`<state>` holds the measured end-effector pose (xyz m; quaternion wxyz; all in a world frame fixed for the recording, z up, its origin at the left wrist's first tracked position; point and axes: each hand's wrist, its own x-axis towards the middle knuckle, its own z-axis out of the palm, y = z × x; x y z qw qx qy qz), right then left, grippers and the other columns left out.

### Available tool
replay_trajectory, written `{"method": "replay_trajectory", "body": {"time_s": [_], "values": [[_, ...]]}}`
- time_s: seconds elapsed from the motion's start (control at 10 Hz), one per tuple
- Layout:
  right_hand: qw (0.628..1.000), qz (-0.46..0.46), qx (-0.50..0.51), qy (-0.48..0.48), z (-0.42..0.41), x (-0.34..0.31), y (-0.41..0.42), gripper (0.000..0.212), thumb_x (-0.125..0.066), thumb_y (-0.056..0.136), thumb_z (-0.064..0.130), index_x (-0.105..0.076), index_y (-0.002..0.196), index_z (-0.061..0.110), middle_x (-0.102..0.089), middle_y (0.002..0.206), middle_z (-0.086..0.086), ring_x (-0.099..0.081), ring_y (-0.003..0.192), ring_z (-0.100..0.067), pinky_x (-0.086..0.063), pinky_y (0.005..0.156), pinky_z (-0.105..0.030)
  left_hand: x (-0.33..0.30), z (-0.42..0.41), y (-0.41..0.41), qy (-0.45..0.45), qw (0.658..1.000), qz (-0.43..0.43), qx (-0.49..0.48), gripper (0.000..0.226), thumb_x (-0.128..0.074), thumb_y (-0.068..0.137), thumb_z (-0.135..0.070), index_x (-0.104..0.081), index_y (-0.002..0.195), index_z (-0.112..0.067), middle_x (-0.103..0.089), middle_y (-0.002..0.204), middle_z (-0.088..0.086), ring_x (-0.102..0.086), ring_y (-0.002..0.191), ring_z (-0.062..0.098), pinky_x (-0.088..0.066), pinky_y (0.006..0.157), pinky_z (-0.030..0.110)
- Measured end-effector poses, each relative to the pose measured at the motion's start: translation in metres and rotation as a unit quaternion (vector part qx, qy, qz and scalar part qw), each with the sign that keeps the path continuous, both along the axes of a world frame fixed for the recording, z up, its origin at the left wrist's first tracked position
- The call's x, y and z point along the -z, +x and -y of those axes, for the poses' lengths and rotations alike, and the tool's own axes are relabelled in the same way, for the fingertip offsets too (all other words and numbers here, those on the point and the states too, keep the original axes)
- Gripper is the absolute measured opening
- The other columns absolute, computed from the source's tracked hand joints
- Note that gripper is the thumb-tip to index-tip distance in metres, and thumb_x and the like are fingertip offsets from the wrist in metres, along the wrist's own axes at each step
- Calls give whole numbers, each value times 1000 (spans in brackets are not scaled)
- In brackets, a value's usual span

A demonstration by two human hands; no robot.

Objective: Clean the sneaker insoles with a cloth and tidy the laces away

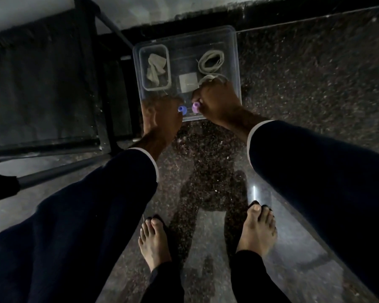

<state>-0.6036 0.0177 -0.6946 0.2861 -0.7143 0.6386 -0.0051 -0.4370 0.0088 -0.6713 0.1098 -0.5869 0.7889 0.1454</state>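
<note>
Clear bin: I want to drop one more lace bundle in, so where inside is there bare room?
In the clear bin, the bare patch is along the far wall, beyond the small inner tub and coiled laces. The near edge is crowded: left hand, right hand, a white square.

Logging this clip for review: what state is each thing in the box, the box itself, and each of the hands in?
clear plastic box: open, on the floor.
small inner tray: holds the crumpled cloth.
coiled lace: lying loose in the box.
second lace: at the right hand's fingertips.
left hand: resting at the box's near edge.
right hand: reaching into the box.
</note>
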Motion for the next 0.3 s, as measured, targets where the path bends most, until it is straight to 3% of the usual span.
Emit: {"method": "replay_trajectory", "body": {"time_s": [0.1, 0.2, 0.3], "values": [[999, 23, 6, 22, -1, 0, -2, 18, -57, 89, 31, -71, 85, 20, -67, 98, -3, -58, 109, -30, -41, 98, -44, -6, 0, -2, 23, 1000, 0, 10, 25, -54, 89, -24, -71, 107, -25, -73, 110, 2, -64, 108, 29, -33, 82, 37], [998, 53, 17, 10, -6, -10, -11, 22, -60, 87, 28, -72, 98, 13, -68, 108, -9, -59, 111, -33, -43, 92, -40, -15, -8, 0, 47, 999, -25, -7, 37, -56, 87, -19, -65, 122, -26, -68, 125, 3, -58, 122, 31, -33, 100, 46], [998, 50, 45, -1, -15, -28, -20, 43, -65, 86, 19, -62, 128, 10, -54, 139, -15, -47, 132, -37, -42, 106, -49, -31, -17, 4, 56, 998, -15, -24, 50, -56, 91, -21, -51, 140, -23, -56, 142, 4, -50, 133, 30, -30, 106, 52]]}}
